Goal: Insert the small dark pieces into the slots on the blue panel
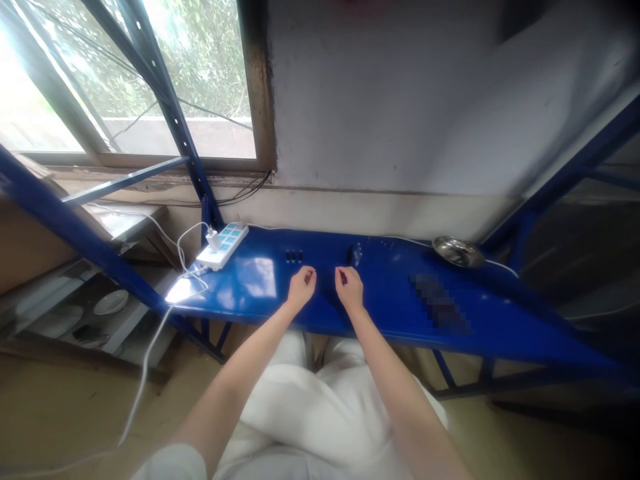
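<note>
Over the blue table point(320, 310), both my hands are held close together with a gap between them. My left hand point(301, 288) is closed in a pinch, and a dark spot shows at its fingertips, too small to name. Facing it, my right hand point(351, 288) is pinched in the same way, with a dark bit between thumb and fingers. Beyond the left hand, three small dark cylinder-like pieces point(294, 257) stand in a row. Past the right hand lie a small dark piece point(350, 255) and a little cluster of clear pieces point(358, 253).
A white power strip point(225, 245) with a plug and cable sits at the table's left end. To the right are a shiny metal dish point(457, 251) and a pixelated dark object point(437, 301). Blue frame posts point(175, 120) rise at the left. A shelf holds a plate point(111, 302).
</note>
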